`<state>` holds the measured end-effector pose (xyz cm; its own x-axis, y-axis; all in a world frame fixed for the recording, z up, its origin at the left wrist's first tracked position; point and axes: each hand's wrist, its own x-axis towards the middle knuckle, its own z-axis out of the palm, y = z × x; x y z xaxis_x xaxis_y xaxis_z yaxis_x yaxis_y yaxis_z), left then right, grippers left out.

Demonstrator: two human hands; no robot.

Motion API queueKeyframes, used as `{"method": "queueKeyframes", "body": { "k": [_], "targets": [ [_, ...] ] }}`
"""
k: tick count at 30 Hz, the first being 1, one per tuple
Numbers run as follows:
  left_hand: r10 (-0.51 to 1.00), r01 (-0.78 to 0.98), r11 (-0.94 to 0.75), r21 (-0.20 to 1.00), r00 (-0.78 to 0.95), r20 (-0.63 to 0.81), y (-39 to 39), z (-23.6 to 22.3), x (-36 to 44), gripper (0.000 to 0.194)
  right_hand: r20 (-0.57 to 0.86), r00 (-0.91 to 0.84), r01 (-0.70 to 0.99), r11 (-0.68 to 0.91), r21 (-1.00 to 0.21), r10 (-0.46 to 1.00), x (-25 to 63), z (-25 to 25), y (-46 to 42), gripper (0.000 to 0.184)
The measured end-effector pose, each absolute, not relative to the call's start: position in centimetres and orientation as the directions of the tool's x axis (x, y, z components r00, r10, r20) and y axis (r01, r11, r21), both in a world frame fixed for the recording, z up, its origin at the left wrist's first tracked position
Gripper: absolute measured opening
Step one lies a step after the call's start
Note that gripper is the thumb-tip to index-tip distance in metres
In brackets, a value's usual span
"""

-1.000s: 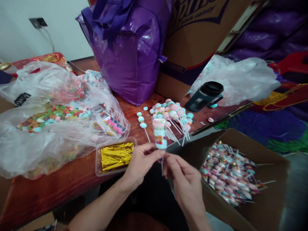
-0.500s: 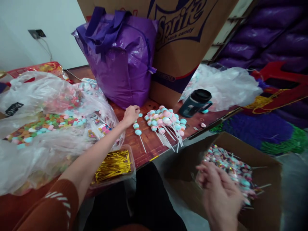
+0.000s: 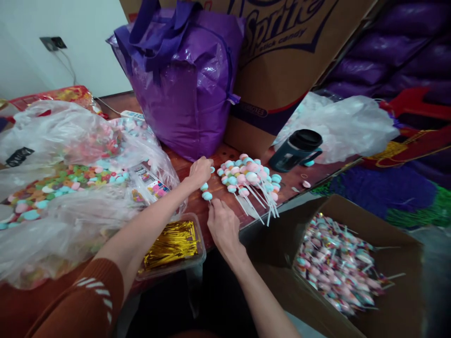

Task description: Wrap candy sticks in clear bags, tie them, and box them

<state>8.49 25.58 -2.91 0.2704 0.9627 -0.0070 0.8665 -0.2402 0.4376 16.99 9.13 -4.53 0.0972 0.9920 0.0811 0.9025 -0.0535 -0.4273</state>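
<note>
Reddish wood bears a puffy candy skewer; right fingers pinch it, grip of left fingers unclear.

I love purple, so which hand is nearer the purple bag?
Left. The left hand is just in front of the purple bag; the right hand is farther out in front.

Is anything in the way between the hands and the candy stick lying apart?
Nothing visible is in the way. The left hand is at the far end of the candy stick, the right hand at its near end. The candy pile lies off to the side.
</note>
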Motion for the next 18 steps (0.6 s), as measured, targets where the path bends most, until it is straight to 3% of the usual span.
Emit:
{"method": "queueKeyframes", "body": {
  "k": [8, 18],
  "targets": [
    [0.956, 0.793, -0.222, 0.567, 0.290, -0.031, 23.3, -2.5, 5.2, 0.031, 0.360, 0.131, 0.699, 0.172, -0.695, 0.924, 20.4, -6.2, 6.1, 0.023],
    [0.930, 0.760, -0.261, 0.595, 0.363, -0.056, 21.0, -2.8, 4.3, 0.031, 0.360, 0.155, 0.693, 0.158, -0.704, 0.920, 19.9, -6.3, 6.5, 0.027]
  ]
}}
